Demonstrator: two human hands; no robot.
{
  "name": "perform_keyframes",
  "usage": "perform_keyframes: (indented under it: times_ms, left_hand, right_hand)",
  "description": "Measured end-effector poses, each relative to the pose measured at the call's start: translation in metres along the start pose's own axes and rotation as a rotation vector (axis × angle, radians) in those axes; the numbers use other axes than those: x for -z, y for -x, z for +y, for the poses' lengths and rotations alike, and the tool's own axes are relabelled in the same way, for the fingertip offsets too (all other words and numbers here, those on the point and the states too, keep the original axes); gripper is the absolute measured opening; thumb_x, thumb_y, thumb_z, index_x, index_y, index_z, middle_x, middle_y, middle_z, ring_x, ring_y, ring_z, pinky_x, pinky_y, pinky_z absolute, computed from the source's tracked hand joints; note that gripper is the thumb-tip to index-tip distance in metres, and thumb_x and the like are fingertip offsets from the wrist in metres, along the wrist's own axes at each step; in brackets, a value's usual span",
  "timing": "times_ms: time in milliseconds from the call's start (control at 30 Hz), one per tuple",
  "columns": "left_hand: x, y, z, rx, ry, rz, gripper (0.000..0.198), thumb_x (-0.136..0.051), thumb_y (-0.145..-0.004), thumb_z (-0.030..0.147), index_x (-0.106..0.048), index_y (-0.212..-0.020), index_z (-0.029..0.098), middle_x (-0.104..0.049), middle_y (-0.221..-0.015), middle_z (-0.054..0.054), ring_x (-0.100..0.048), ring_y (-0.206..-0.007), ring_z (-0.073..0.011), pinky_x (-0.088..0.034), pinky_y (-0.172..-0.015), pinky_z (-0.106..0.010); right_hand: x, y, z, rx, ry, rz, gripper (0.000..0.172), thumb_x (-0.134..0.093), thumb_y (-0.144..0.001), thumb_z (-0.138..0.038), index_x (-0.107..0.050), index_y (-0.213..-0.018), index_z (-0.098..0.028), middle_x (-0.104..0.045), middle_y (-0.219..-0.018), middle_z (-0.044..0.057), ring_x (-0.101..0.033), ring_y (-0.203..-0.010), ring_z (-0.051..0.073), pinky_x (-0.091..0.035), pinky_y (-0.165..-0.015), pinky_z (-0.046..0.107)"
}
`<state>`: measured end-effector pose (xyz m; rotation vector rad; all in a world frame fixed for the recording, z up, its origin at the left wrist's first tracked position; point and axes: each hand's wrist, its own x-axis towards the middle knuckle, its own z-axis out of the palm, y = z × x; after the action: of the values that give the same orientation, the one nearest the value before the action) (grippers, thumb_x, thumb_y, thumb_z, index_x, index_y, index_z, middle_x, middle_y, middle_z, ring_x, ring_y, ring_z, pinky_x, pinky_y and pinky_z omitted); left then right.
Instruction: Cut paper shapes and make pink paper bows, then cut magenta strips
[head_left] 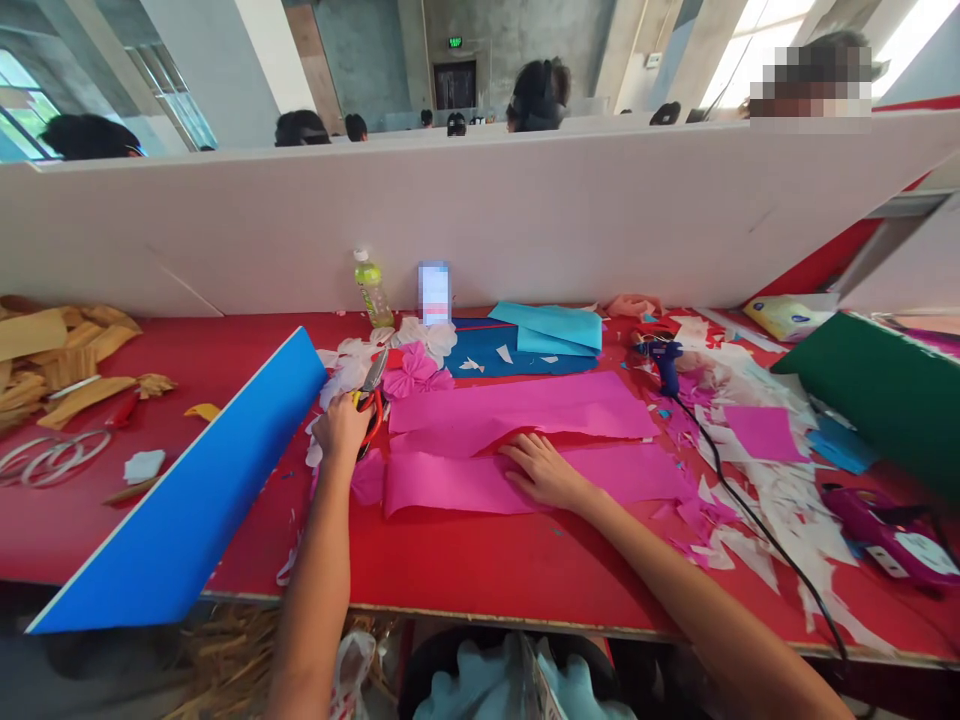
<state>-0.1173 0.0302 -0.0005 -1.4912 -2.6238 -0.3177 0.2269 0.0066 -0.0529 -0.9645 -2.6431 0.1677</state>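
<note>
My left hand is closed around the red and yellow handles of a pair of scissors, whose blades point up and away over white and pink paper flowers. My right hand lies with its fingers spread on the nearer pink strip. Behind it another wide pink strip lies flat, its near edge slightly raised by my fingertips. Past the strips, a folded light blue sheet rests on a dark blue one.
A blue panel stands on the left, a green one on the right. A glue gun with a black cord lies among scraps. A bottle and phone stand against the white partition.
</note>
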Motion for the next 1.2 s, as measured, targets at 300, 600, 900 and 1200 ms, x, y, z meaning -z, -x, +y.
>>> perform_keyframes:
  times_ms: [300, 600, 900, 1200]
  left_hand:
    - [-0.015, -0.011, -0.023, 0.144, 0.001, -0.071, 0.049, -0.045, -0.079, 0.054, -0.061, -0.104, 0.015, -0.063, -0.107, -0.018, -0.06, -0.096, -0.0335, -0.047, -0.074, -0.043]
    - [-0.016, -0.015, -0.026, 0.105, -0.021, -0.079, 0.049, -0.044, -0.079, 0.053, -0.063, -0.102, 0.014, -0.063, -0.105, -0.018, -0.057, -0.101, -0.0339, -0.047, -0.075, -0.043]
    - [-0.016, -0.014, -0.03, 0.115, -0.038, -0.013, 0.04, -0.043, -0.084, 0.043, -0.061, -0.106, 0.015, -0.059, -0.112, -0.018, -0.051, -0.107, -0.0321, -0.047, -0.077, -0.042]
    - [-0.011, -0.008, -0.029, 0.149, -0.016, 0.026, 0.038, -0.042, -0.085, 0.038, -0.061, -0.106, 0.014, -0.057, -0.11, -0.018, -0.047, -0.107, -0.0326, -0.046, -0.075, -0.042]
  right_hand:
    - [0.001, 0.002, 0.012, 0.012, -0.105, -0.01, 0.033, -0.044, -0.089, -0.034, -0.055, -0.118, -0.021, -0.055, -0.11, 0.012, -0.051, -0.099, 0.023, -0.042, -0.084, 0.039]
    - [-0.002, 0.001, 0.014, -0.019, -0.104, -0.046, 0.036, -0.04, -0.091, -0.034, -0.052, -0.122, -0.021, -0.058, -0.115, 0.011, -0.053, -0.104, 0.023, -0.043, -0.088, 0.038]
    - [-0.004, 0.002, 0.015, -0.043, -0.09, -0.062, 0.039, -0.037, -0.092, -0.038, -0.052, -0.122, -0.019, -0.059, -0.113, 0.013, -0.055, -0.1, 0.024, -0.043, -0.085, 0.038]
    - [-0.003, 0.001, 0.016, -0.055, -0.069, -0.067, 0.037, -0.037, -0.092, -0.039, -0.053, -0.118, -0.017, -0.06, -0.105, 0.013, -0.055, -0.096, 0.023, -0.044, -0.082, 0.038]
